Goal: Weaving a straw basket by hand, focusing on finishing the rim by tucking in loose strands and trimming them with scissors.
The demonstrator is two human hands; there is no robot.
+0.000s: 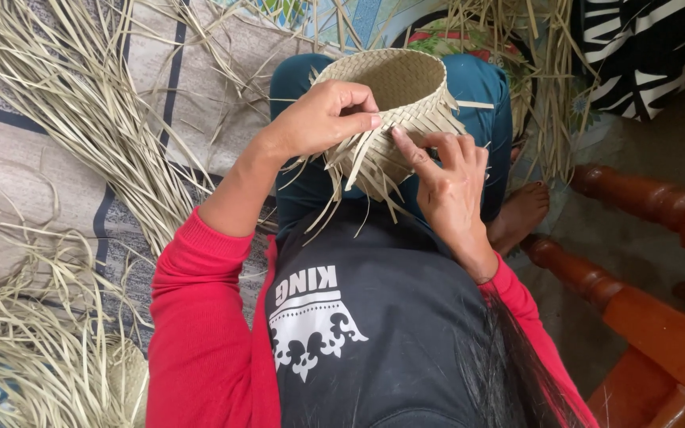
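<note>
A small basket (pixel 406 83) woven from pale dried leaf strips rests on my lap, its opening facing away and loose strip ends sticking out of its rim toward me. My left hand (pixel 323 119) grips the near rim, thumb and fingers pinched on the weave. My right hand (pixel 449 182) touches the loose strips at the rim's right side, forefinger pressed on one strip. Red sleeves cover both arms.
Heaps of dried leaf strips (pixel 65 103) lie on the patterned mat (pixel 9 158) at left and lower left. A red-brown wooden furniture frame (pixel 644 309) stands at right. A black-and-white patterned cloth (pixel 644 47) is at top right. My bare foot (pixel 521 214) shows beside my knee.
</note>
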